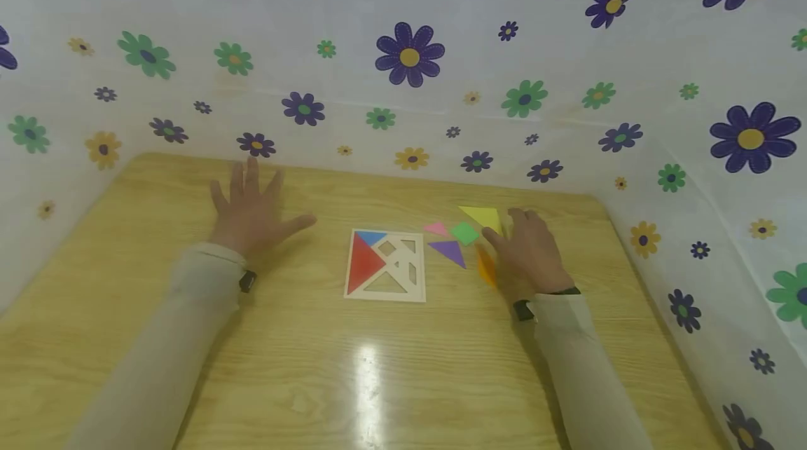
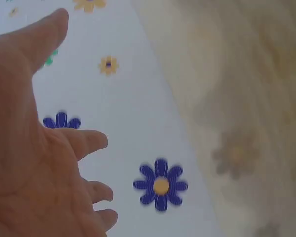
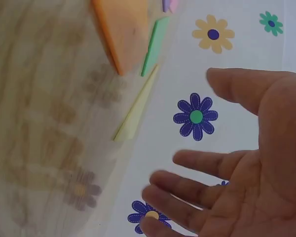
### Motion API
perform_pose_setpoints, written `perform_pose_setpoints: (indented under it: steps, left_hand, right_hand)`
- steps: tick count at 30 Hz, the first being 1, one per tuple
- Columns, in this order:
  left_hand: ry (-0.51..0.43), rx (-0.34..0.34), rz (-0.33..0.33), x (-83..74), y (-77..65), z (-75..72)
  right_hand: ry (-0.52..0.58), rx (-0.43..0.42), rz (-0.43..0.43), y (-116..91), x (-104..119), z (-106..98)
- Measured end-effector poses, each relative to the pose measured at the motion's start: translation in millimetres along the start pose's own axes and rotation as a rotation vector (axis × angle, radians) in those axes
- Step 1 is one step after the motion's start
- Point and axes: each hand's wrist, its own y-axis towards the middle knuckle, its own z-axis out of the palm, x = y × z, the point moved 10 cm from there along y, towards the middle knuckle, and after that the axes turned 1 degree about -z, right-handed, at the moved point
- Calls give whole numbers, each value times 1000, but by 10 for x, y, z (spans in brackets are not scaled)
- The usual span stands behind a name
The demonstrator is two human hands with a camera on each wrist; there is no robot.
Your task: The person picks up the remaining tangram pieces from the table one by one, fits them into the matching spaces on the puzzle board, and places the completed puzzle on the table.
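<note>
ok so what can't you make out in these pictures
Head: lower corner of the yellow triangle, behind the right hand.
Right wrist: top of the orange tangram piece, most of the purple triangle and pink triangle, cut off by the upper edge.
Left wrist: tabletop grain, blurred; part of the left hand, cut off by picture edges.

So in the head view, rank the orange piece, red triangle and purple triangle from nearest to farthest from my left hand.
From your left hand:
1. Red triangle, in the white tray's left side.
2. Purple triangle, right of the tray.
3. Orange piece, farther right, near your right hand.
</note>
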Motion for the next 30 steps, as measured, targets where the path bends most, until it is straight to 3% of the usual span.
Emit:
perform_pose_setpoints:
  steps: [6, 14, 17, 21, 30]
  left_hand:
    - [-12, 76, 125, -283, 22, 147]
    - [-62, 263, 381, -787, -203, 340]
    - [-118, 347, 385, -860, -276, 425]
    - [-143, 404, 370, -915, -336, 507]
    - [-147, 458, 305, -989, -412, 598]
  right_hand:
    - [33, 77, -33, 32, -4, 55]
    - [25, 122, -148, 104, -2, 233]
    - [17, 127, -189, 112, 38, 258]
    - [-29, 116, -212, 108, 70, 249]
    - [-76, 104, -153, 33, 52, 163]
